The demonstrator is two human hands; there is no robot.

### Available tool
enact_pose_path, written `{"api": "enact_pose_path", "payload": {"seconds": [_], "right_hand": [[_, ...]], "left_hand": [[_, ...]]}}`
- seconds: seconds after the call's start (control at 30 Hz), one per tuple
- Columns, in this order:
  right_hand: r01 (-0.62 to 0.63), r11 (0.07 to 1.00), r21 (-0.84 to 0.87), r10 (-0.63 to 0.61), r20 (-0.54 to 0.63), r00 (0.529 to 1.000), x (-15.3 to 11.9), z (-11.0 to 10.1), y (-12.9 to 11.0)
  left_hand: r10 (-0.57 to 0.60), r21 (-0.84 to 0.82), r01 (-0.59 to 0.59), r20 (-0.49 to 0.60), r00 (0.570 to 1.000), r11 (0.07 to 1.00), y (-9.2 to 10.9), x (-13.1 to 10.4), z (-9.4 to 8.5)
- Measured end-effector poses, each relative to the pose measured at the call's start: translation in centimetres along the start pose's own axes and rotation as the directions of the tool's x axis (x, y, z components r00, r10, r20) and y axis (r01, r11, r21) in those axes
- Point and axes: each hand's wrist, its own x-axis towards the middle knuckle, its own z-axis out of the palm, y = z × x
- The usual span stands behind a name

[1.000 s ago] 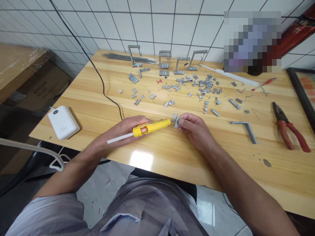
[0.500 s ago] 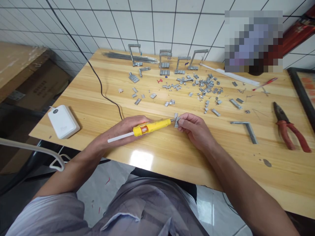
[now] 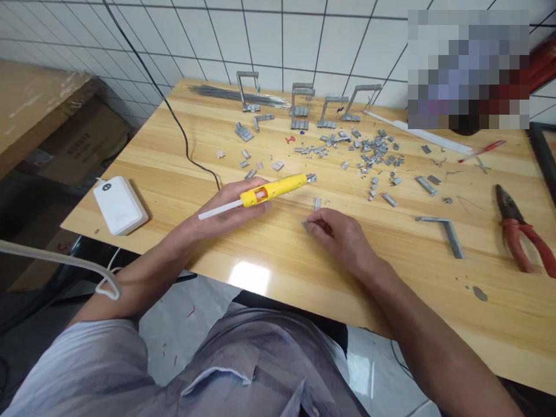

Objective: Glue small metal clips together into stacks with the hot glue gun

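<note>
My left hand (image 3: 237, 202) is wrapped round a yellow hot glue gun (image 3: 278, 188). A white glue stick (image 3: 220, 209) juts from its rear, and its nozzle points right, over the table. Lower and to the right, my right hand (image 3: 336, 229) pinches a small grey piece (image 3: 307, 226) between thumb and fingertips, close to the tabletop. Just beyond those fingers lies another small grey strip (image 3: 318, 203). The glue gun's tip and the piece in my right hand are apart.
Small grey pieces (image 3: 377, 149) lie scattered past my hands, with several grey frames (image 3: 299, 107) standing behind. Pliers (image 3: 515, 226) and an L-shaped grey part (image 3: 452, 237) are on the right. A white power bank (image 3: 120, 205) sits left, near a black cable (image 3: 186, 145).
The glue gun has moved up and away from the grey pieces. My right hand has lowered and shifted slightly toward me, holding one piece, with a strip left on the table.
</note>
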Motion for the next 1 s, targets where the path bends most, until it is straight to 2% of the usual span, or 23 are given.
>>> {"api": "enact_pose_path", "payload": {"seconds": [0.07,0.17,0.4,0.53,0.8,1.0], "right_hand": [[0.108,0.978,-0.179,-0.104,0.033,0.994,-0.2,0.2,0.1],[0.193,0.93,-0.312,-0.173,0.088,0.981,-0.4,0.3,0.1],[0.262,0.873,-0.411,-0.265,0.05,0.963,-0.6,-0.4,0.2],[0.28,0.848,-0.45,-0.275,0.078,0.958,-0.8,-1.0,0.2],[0.316,0.818,-0.481,-0.26,0.182,0.948,-0.9,-1.0,-0.2],[0.287,0.835,-0.469,-0.205,0.219,0.954,-0.7,-1.2,-0.4]], "left_hand": [[0.009,-0.003,-0.009,-0.005,1.0,1.0,0.0,0.6,0.2],[0.009,-0.023,-0.01,-0.032,0.999,1.0,-0.4,1.4,0.7],[-0.009,-0.017,0.005,-0.218,0.976,1.0,-4.0,1.5,2.2],[-0.007,-0.021,0.002,-0.268,0.963,1.0,-5.3,0.9,2.4],[0.072,0.019,-0.069,-0.175,0.982,0.997,-3.6,0.7,2.3],[0.12,0.02,-0.118,-0.154,0.981,0.993,-4.0,0.5,2.3]]}}
